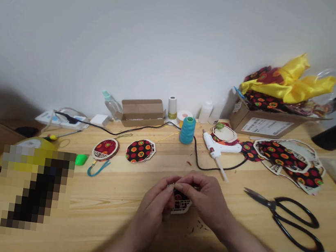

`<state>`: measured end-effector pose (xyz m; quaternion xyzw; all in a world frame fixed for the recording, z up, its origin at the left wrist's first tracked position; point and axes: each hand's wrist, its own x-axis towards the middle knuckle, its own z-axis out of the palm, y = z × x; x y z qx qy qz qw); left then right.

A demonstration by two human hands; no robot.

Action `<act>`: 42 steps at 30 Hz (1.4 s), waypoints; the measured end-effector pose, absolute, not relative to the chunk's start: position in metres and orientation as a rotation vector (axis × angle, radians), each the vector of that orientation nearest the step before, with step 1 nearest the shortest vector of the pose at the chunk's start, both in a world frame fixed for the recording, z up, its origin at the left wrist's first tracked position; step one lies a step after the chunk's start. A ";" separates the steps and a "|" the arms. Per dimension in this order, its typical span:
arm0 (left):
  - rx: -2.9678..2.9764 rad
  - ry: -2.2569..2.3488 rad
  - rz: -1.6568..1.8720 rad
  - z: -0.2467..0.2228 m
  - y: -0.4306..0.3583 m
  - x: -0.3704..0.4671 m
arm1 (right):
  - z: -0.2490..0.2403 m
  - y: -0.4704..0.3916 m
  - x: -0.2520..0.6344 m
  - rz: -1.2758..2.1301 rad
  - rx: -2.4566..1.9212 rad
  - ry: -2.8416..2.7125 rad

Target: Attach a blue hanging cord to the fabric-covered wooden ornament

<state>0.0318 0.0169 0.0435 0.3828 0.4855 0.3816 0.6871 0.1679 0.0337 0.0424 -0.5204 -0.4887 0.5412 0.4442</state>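
Close to the table's front edge, my left hand (pixel 156 203) is closed on a small ornament (pixel 181 205) with a pale lattice frame and dark patterned fabric. My right hand (pixel 206 195) reaches over its top from the other side, thumb and fingertips pinched against the left fingertips. What lies in that pinch is too small to make out. Much of the ornament is hidden by the fingers. Two similar pieces lie beyond my hands: an octagonal one (pixel 140 151) and a round one (pixel 106 149) with a teal cord loop (pixel 98 169).
Black-handled scissors (pixel 273 206) lie right of my hands. Behind stand a teal thread cone (pixel 187 131), a white glue gun (pixel 219 145) with a cable, and an open cardboard box (pixel 143 112). Fabric pieces (pixel 288 156) and a fabric-filled box (pixel 267 122) are at the right.
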 end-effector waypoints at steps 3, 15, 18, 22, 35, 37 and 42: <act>0.956 1.123 0.825 0.044 0.017 0.032 | 0.042 0.034 0.172 1.162 -1.347 -1.361; 1.248 1.137 0.812 0.041 0.016 0.033 | 0.046 0.034 0.178 1.017 -1.338 -1.629; 1.213 1.188 0.833 0.039 0.017 0.031 | 0.048 0.042 0.186 0.906 -1.340 -1.686; 1.052 1.278 0.889 0.036 0.016 0.029 | 0.049 0.059 0.204 0.480 -1.460 -1.843; 0.725 1.166 0.999 0.031 0.019 0.028 | 0.033 0.087 0.202 0.250 -1.129 -2.650; 0.707 1.163 0.998 0.030 0.018 0.028 | 0.032 0.088 0.201 0.298 -1.118 -2.624; 0.703 1.154 1.003 0.027 0.019 0.027 | 0.038 0.091 0.203 0.453 -1.126 -2.431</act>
